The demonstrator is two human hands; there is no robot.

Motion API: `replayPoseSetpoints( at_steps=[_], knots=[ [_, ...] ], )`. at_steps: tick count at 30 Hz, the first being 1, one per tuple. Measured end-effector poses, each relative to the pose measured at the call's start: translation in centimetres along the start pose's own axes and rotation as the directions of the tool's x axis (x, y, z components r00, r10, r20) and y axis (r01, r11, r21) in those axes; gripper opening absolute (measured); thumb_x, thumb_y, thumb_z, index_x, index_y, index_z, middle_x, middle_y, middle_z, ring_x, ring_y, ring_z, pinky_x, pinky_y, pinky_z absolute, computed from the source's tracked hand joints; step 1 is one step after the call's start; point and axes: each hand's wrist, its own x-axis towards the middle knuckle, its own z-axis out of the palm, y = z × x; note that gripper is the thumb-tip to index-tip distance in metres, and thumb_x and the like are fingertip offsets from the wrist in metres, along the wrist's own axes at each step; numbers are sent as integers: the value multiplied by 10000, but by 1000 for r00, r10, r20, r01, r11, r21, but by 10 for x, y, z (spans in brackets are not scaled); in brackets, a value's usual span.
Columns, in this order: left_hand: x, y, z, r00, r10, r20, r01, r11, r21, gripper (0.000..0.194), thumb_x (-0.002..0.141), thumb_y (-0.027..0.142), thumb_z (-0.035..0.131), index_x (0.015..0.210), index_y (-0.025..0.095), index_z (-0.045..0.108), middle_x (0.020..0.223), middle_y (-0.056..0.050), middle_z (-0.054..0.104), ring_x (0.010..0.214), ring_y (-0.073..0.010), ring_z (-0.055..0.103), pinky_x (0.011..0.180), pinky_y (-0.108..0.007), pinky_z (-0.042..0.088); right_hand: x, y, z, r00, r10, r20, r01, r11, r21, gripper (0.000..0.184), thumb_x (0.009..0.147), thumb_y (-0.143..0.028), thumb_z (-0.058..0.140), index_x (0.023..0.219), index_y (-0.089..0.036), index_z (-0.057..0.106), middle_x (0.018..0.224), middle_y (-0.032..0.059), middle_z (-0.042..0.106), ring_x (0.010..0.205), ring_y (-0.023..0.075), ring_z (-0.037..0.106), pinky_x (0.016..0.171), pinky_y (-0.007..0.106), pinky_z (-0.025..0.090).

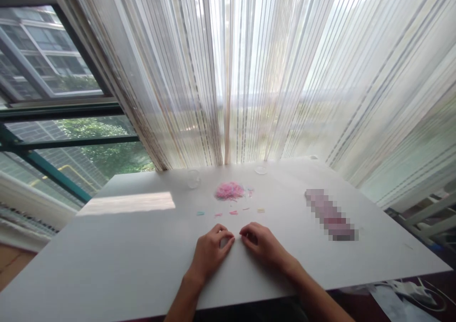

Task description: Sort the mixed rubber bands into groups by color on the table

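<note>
Two bare hands above a white table (pixel 117 260). Nearest, the left hand (pixel 208 248) and the right hand (pixel 265 245) face each other, their fingertips close but apart. On each, thumb and forefinger curl together in a pinch; whether anything is held between them cannot be told.

Just beyond the fingertips runs a loose left-to-right row of small pieces. A teal piece (pixel 200 213) lies at its left end, far and left of the left hand, its long axis roughly left to right; a yellow piece (pixel 261 211) lies at the right end, nearer the right hand. Between them, a red-pink piece (pixel 233 213) sits almost straight beyond the left fingertips—nothing visible stands between.

Well to the right is a long pixelated object (pixel 329 215), slanting from far left to near right, clear of both hands. Farther, behind the row, is a pink heap (pixel 229 191), wider left to right. Beyond it stand a clear container (pixel 194 179) on the left and a clear shallow dish (pixel 261 170) on the right—then a striped sheer curtain (pixel 249 99) past the far edge.
</note>
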Motion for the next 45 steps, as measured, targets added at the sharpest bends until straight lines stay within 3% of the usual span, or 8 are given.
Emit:
replayPoseSetpoints(
  at_steps=[5, 15, 23, 33, 45],
  knots=[
    [-2, -8, 7, 999, 17, -33, -18, 999, -32, 162, 911, 306, 575, 972, 254, 716, 992, -16, 693, 851, -162, 672, 767, -250, 505, -9, 1, 6, 998, -34, -50, 32, 999, -41, 201, 874, -161, 604, 1065, -201, 654, 1013, 67, 635, 915, 189, 622, 856, 324, 522],
    [-2, -8, 4, 996, 49, -71, -53, 997, -53, 179, 905, 264, 552, 999, 236, 703, 965, -32, 694, 751, -165, 655, 738, -283, 536, -10, -4, 11, 991, -69, -112, 55, 991, -121, 91, 885, -147, 592, 884, -200, 666, 934, 65, 598, 909, 212, 602, 856, 362, 528],
    [-14, -6, 15, 989, 53, -136, -50, 998, 29, 278, 887, 293, 594, 1152, 256, 665, 1105, -58, 659, 809, -189, 661, 795, -335, 551, -9, 2, 13, 990, -92, -111, 81, 992, -94, 119, 924, -160, 562, 918, -202, 674, 946, 68, 602, 905, 202, 603, 850, 346, 520],
    [-21, -6, 21, 980, 112, -167, -109, 994, 27, 193, 945, 278, 530, 956, 257, 721, 981, -37, 671, 725, -152, 660, 700, -264, 541, -15, 4, 16, 992, -82, -90, 80, 996, -30, 111, 923, -236, 592, 893, -203, 694, 890, 52, 630, 834, 182, 618, 794, 314, 514],
    [-22, -7, 21, 976, 134, -171, -141, 990, -31, 172, 904, 236, 569, 1000, 264, 709, 940, -26, 693, 674, -142, 643, 657, -238, 544, -15, 2, 15, 994, -75, -76, 72, 996, -50, 108, 907, -201, 580, 883, -199, 685, 885, 57, 636, 830, 192, 613, 778, 324, 509]
  ],
)
